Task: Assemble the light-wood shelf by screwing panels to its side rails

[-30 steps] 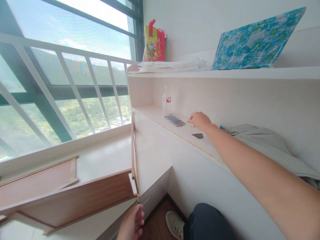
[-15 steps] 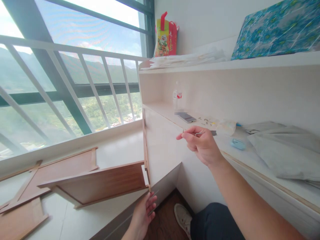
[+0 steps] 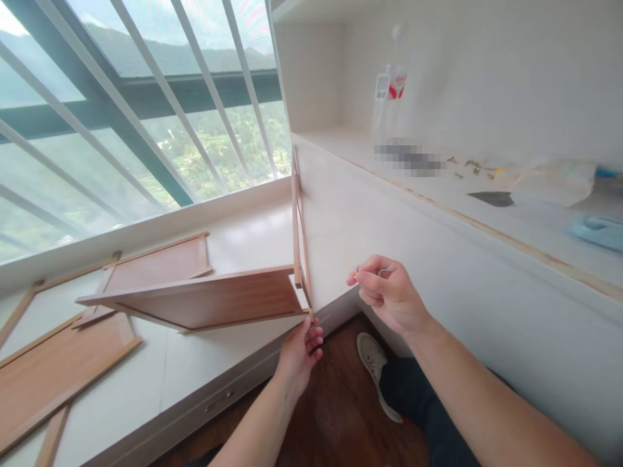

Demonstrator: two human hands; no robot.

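Note:
A brown wooden panel stands on its edge on the white ledge, its right end meeting a narrow upright wooden frame. At the frame's lower corner, my left hand pinches the wood between thumb and index finger, the other fingers loosely curled. My right hand is raised to the right of that corner, apart from the wood. Its thumb and index finger pinch a tiny, thin, screw-like piece. Something metallic also shows at the curled fingers, too small to make out.
More wooden panels lie on the white ledge at left, below the railed window. The shelf on the right holds a plastic bottle, several small brass screws, a plastic bag and a light-blue object.
The view has tilted down and come closer to the panel. My right hand has lowered from shelf height towards the panel corner, still pinching the tiny piece. My left hand keeps its hold.

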